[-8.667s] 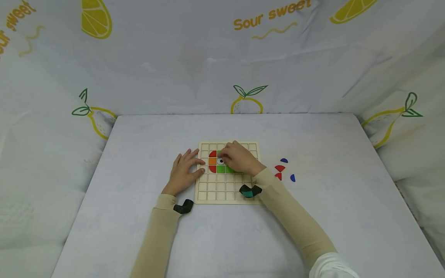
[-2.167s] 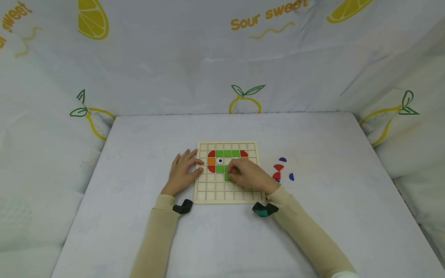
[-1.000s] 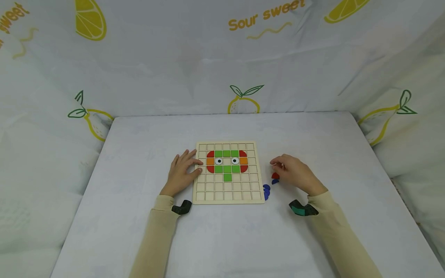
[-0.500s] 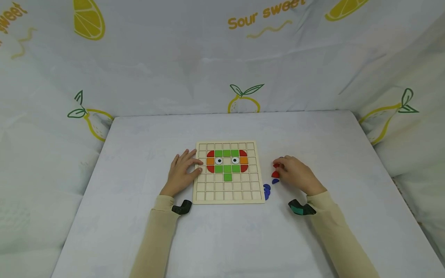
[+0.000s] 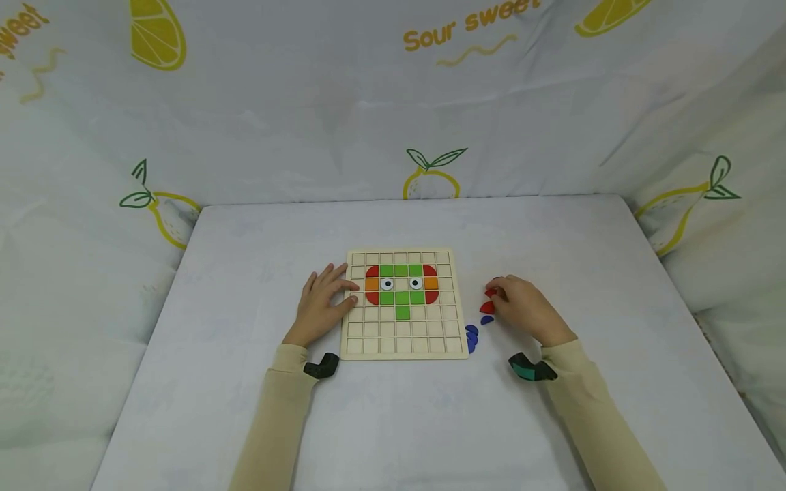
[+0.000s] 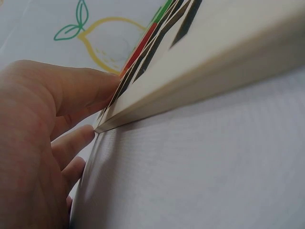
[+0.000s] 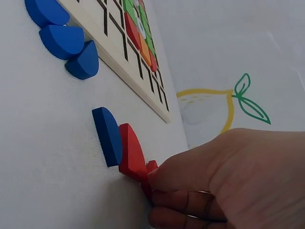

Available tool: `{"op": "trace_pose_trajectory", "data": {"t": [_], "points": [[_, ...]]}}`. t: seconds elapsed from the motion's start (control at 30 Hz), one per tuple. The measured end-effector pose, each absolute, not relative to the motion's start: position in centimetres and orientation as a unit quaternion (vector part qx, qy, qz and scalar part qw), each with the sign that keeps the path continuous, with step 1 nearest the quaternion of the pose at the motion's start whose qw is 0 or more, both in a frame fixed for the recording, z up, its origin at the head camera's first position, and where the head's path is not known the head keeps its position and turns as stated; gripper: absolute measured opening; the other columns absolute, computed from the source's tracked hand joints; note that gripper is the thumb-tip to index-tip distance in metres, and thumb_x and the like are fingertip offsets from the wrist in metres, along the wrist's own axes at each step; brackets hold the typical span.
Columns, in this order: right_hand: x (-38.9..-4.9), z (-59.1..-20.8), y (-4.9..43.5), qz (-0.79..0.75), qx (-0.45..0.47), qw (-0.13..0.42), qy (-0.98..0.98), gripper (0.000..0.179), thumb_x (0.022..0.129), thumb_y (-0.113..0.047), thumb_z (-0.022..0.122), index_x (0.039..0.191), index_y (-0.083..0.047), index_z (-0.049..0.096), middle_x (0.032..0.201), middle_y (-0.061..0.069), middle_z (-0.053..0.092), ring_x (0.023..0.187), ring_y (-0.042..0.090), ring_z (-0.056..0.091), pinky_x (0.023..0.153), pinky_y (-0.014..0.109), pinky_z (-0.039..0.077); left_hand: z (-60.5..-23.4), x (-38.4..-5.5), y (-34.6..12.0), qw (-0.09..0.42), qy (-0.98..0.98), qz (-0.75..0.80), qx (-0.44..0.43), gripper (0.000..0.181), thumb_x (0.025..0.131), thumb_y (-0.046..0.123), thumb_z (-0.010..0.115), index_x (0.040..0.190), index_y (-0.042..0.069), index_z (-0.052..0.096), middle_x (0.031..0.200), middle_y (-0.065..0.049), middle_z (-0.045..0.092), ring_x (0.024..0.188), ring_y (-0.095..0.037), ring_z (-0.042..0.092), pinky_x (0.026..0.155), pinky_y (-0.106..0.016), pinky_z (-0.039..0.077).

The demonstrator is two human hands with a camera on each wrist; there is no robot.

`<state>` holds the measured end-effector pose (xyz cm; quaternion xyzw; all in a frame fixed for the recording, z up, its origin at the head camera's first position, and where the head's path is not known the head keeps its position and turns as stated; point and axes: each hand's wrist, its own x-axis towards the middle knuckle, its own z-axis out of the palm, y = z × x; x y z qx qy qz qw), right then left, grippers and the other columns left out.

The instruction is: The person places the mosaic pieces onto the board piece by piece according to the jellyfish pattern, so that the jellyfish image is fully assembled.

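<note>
A pale wooden grid board (image 5: 374, 348) lies on the table with a pattern of coloured pieces: red quarter-rounds, orange squares, green squares (image 5: 402, 312) and two eye pieces (image 5: 416, 283). My left hand (image 5: 322, 307) rests at the board's left edge, fingers spread, thumb and fingertips touching the rim. Right of the board, my right hand (image 5: 529, 310) pinches a red quarter-round piece (image 7: 151, 167) between thumb and curled fingers, low at the table. Beside it lie another red piece (image 7: 132, 152) and a blue half-round piece (image 7: 108, 137). The hand hides part of the pinched piece.
Several blue half-round pieces (image 5: 471, 339) lie against the board's lower right edge. Lemon-printed white cloth (image 5: 331, 123) hangs behind the table and at both sides. A dark wrist strap (image 5: 321, 366) sits on the left sleeve, a similar one (image 5: 531, 368) on the right.
My right hand has left the board for the loose pieces on the right and now pinches a red one. A green square shows below the pattern. The left hand stays put.
</note>
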<state>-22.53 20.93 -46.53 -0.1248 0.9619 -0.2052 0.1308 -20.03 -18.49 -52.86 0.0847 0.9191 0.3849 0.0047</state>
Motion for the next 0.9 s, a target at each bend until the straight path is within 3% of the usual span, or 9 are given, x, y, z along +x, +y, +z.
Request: {"op": "trace_pose_trajectory", "data": {"t": [0.27,0.47,0.67,0.9], "points": [[-22.5,-46.0,21.0,-0.176,-0.108,0.125,0.97,0.019,0.093,-0.008,0.069,0.111,-0.001,0.069,0.1,0.015,0.061,0.091,0.027,0.053,0.075,0.04,0.054,-52.8,-20.0,-18.5,0.002,0.917,0.389,0.085,0.019,0.096,0.028,0.067,0.113,0.019,0.071,0.163,-0.006,0.039,0.158,-0.028,0.019,0.13,-0.052,-0.001],[-22.5,-45.9,21.3,-0.219,-0.112,0.148,0.958,0.017,0.095,-0.005,0.066,0.111,0.0,0.066,0.101,0.014,0.067,0.087,0.026,0.057,0.079,0.041,0.056,-52.8,-20.0,-18.5,0.004,0.916,0.392,0.084,0.018,0.096,0.027,0.068,0.112,0.019,0.071,0.163,-0.006,0.039,0.159,-0.028,0.018,0.13,-0.052,-0.001],[-22.5,-45.4,21.6,-0.269,-0.148,0.13,0.943,0.023,0.1,-0.006,0.06,0.12,0.0,0.068,0.11,0.015,0.068,0.093,0.026,0.059,0.083,0.04,0.054,-52.8,-20.0,-18.4,0.004,0.917,0.39,0.082,0.018,0.096,0.026,0.068,0.112,0.02,0.071,0.163,-0.005,0.04,0.158,-0.028,0.019,0.13,-0.052,-0.001],[-22.8,-44.2,20.5,-0.314,-0.167,0.12,0.927,0.019,0.099,-0.009,0.064,0.116,-0.002,0.07,0.112,0.011,0.071,0.098,0.026,0.065,0.087,0.044,0.06,-52.8,-20.0,-18.4,0.006,0.917,0.391,0.081,0.018,0.096,0.026,0.068,0.112,0.02,0.071,0.163,-0.005,0.039,0.159,-0.028,0.018,0.13,-0.051,-0.002]]}}
